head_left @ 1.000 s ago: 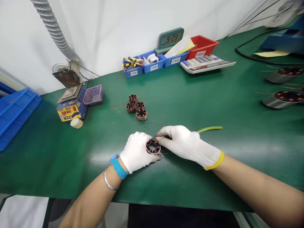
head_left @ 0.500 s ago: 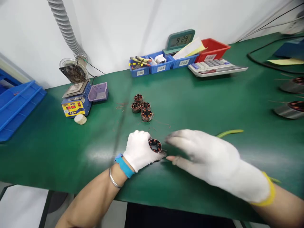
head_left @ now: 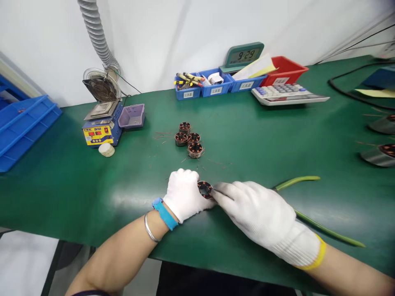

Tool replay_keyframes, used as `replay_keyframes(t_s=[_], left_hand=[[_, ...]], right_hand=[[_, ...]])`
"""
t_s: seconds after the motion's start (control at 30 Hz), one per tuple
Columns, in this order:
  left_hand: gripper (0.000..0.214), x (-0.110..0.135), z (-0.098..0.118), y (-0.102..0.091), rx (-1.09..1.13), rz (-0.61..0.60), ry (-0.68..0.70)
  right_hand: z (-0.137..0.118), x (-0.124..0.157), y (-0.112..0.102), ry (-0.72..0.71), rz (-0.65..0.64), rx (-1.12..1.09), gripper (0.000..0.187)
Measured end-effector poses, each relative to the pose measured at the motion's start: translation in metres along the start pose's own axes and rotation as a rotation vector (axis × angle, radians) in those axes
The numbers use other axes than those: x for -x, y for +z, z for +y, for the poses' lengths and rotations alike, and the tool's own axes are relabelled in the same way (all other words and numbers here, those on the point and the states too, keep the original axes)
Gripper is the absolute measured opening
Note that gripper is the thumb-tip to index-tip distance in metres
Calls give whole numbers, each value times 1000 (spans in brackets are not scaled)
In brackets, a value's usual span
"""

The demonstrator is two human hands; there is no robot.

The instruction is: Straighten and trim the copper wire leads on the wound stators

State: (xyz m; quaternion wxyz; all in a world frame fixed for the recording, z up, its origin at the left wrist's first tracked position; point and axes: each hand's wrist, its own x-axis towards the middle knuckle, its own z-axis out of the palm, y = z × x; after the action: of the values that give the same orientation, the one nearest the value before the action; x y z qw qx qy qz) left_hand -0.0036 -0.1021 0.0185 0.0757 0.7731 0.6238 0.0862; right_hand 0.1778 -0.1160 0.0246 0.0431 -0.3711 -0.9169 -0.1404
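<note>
My left hand (head_left: 184,196), in a white glove, is closed around a small motor stator (head_left: 205,189), a metal ring with copper windings inside, held above the green table near its front. At the ring's right edge, my right hand (head_left: 257,216), also gloved, has its thumb and fingers pinched together. What lies between those fingertips is hidden. Behind my hands, several similar stators (head_left: 195,150) stand in a cluster, with thin copper wire ends around them. Partly covered by my right hand, pliers with green handles (head_left: 330,234) lie on the table.
A blue heating unit (head_left: 103,129) and purple tray (head_left: 132,116) stand at back left. Along the wall are blue boxes (head_left: 216,90), a red bin (head_left: 285,72), a clock (head_left: 243,56) and a calculator (head_left: 288,94). Larger wound stators (head_left: 379,157) sit far right.
My right hand has moved in to the stator, and its fingers have come together at the ring's edge. More of the green-handled pliers now shows. My left hand keeps its hold.
</note>
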Motion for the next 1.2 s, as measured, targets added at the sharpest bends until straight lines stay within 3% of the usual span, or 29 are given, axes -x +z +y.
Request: replay_keyframes(t_s=[0.23, 0.4, 0.5, 0.63, 0.77, 0.9, 1.07, 1.2], left_hand=[[34, 1, 0, 1, 1, -8, 2], [45, 0, 0, 2, 26, -2, -25], [57, -1, -2, 0, 73, 15, -51], [63, 1, -9, -6, 211, -8, 5], [41, 0, -13, -12, 227, -81, 50], [40, -3, -11, -11, 218, -90, 47], [49, -3, -9, -7, 210, -46, 17], [49, -2, -9, -7, 229, -30, -3]], right_hand=[[-2, 6, -3, -157, 114, 106, 30], [7, 18, 10, -252, 222, 82, 33], [18, 19, 22, -109, 213, -30, 26], [26, 12, 29, 244, 49, -385, 22], [22, 7, 24, 471, -48, -684, 48], [17, 3, 21, 543, -81, -886, 62], [6, -8, 21, 599, 16, -1199, 51], [8, -11, 17, 586, -27, -1316, 51]])
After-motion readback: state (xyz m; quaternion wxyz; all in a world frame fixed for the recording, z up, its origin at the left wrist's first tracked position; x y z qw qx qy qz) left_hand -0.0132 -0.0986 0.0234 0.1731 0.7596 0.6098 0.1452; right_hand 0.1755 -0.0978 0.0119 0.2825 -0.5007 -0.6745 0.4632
